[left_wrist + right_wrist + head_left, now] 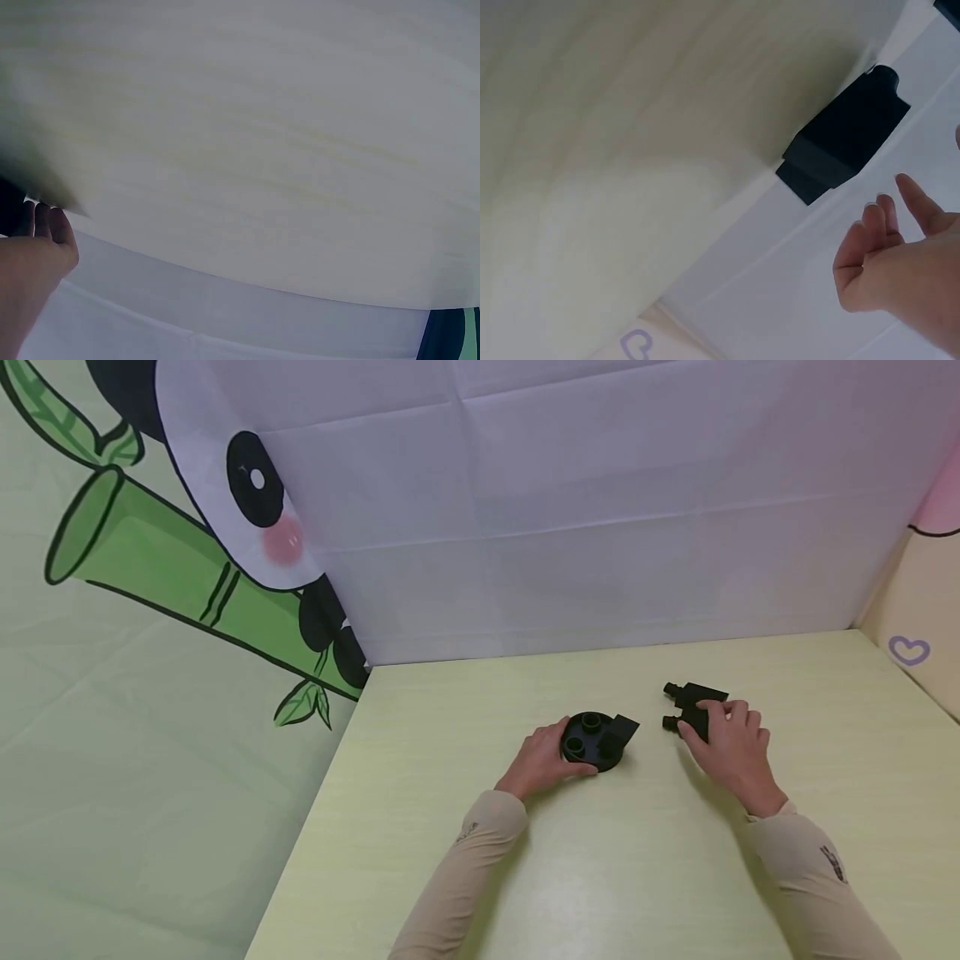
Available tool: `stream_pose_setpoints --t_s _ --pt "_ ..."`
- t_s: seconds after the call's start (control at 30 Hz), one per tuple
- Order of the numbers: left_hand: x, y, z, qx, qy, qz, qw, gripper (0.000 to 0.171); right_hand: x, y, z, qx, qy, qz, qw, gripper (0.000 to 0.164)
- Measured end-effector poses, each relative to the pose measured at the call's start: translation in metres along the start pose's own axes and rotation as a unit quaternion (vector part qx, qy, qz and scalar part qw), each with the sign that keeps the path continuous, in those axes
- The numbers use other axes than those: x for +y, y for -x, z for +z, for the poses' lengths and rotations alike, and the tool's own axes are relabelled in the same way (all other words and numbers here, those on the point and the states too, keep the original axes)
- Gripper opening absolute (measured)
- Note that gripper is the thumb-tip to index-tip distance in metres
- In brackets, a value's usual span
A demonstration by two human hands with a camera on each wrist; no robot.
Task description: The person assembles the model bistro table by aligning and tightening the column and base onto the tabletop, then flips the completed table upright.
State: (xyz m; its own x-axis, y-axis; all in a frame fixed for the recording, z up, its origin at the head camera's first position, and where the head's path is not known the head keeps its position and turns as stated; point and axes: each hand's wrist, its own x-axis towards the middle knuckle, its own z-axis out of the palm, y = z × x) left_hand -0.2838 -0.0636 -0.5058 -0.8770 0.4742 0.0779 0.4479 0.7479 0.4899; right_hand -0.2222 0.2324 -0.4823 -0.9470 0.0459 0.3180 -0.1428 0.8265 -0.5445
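Tan sleeves [821,885] up front, left grip [543,762] pinching the round black base [591,755] on the desk [622,877], right grip [733,752] loose-fingered right by the twin-barrel black piece [694,700]. Probably a grab-or-place step, so next move likely calls for keeping that base steady.

Part of the black disc [594,742]'s rim hidden behind the left grip [542,760], end of the black twin-tubed piece [693,697] covered by the right grip [731,747], sleeves [465,868] behind both grips cut off below, their dark markings [834,864] too small to read
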Motion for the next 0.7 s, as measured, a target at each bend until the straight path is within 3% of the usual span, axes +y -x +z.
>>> stream_pose_setpoints --t_s 0.2,0.33,0.5,0.7 --pt "-0.002 0.0 -0.001 -0.002 0.0 -0.003 1.0 0.094 0.024 -0.002 -0.015 -0.101 0.034 0.058 0.993 0.071" --pt "-0.003 0.0 0.0 -0.001 0.0 -0.003 1.0 0.094 0.03 -0.006 -0.018 -0.141 0.055 0.067 0.986 0.064" --pt "-0.003 0.0 0.0 -0.002 0.003 -0.008 1.0 0.095 0.025 -0.01 -0.014 -0.098 0.034 0.039 0.994 0.058" --pt "-0.002 0.0 0.001 -0.005 -0.001 -0.006 1.0 0.094 -0.003 -0.026 -0.014 -0.041 -0.012 -0.025 0.999 0.056"
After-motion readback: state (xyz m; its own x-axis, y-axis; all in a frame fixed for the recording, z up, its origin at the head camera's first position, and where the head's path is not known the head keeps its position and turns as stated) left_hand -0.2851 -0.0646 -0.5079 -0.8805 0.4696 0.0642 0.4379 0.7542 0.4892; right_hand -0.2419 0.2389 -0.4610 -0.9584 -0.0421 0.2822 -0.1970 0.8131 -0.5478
